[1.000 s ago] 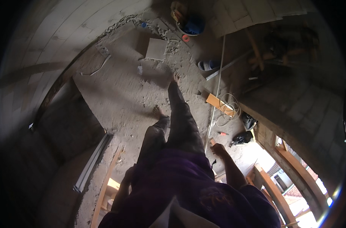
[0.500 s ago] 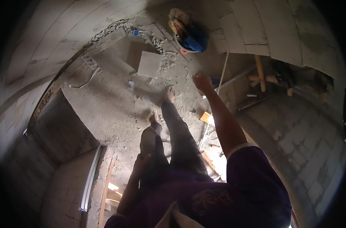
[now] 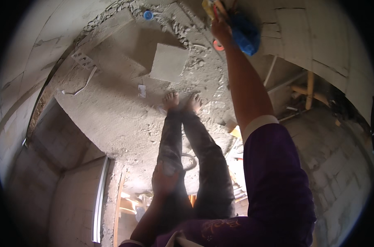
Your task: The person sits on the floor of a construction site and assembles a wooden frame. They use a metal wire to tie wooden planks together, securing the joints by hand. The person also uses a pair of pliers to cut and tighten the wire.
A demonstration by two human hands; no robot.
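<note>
My right arm is stretched far forward, and my right hand [image 3: 221,32] is at the bag of tools near the far wall. Next to the hand are a yellowish item [image 3: 208,8], a thin red piece [image 3: 215,12] and a blue cloth or plastic bag [image 3: 245,33]. The fingers point away and are blurred, so whether they grip anything is unclear. My left hand [image 3: 165,181] rests on my left knee, over the dark trousers [image 3: 170,140], its thumb apart from the fingers. A pale grey patch shows beside that thumb.
A square grey slab [image 3: 169,63] lies on the dusty floor ahead of my bare feet [image 3: 194,103]. Rubble [image 3: 180,31], a blue round cap [image 3: 148,15] and an orange-red ring [image 3: 218,45] are near the wall. Wooden poles [image 3: 310,90] stand at right; a power strip [image 3: 83,59] lies left.
My right hand has moved forward from above the floor to the bag of tools. My feet now stand side by side, and the view has shifted closer to the slab. My left hand stays on my leg.
</note>
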